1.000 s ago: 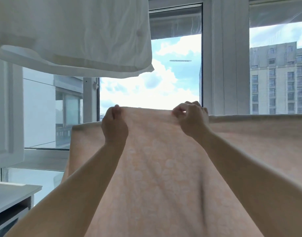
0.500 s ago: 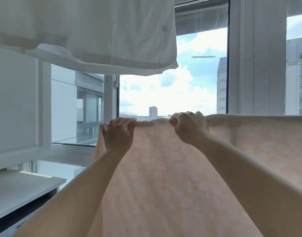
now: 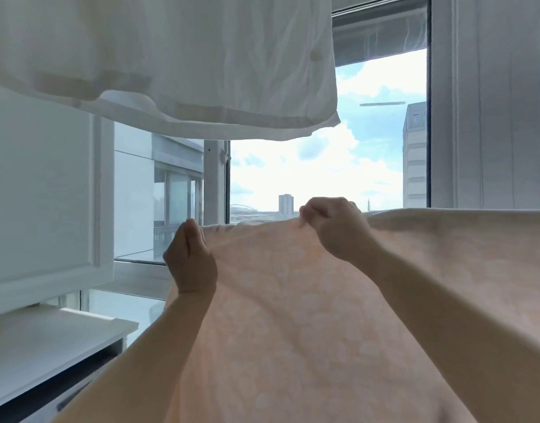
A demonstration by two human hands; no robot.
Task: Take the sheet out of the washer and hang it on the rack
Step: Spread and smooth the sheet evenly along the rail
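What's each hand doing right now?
Left hand: closed, gripping the sheet at its top edge.
Right hand: closed, pinching the sheet's top edge.

Two bare forearms, no sleeves, left grip [image 3: 191, 260] and right grip [image 3: 339, 228] ungloved, ringless.

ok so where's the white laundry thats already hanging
In the head view the white laundry hangs across the upper left, in front of the window, above the left hand and the pink sheet that both hands hold.
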